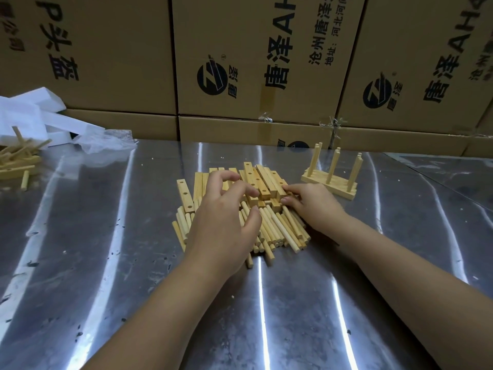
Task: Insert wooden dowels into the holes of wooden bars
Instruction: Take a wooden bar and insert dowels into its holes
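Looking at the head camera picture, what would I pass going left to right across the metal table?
Heap of wooden pieces → crumpled clear plastic → left hand → right hand → finished bars with upright dowels. The central pile of bars and dowels lies under both hands, so it is left out.

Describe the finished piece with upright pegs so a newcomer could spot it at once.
On the shiny metal table, look right of the central pile of bars and dowels, past the right hand. The finished piece sits apart there; unlike the pile's, its dowels stand upright.
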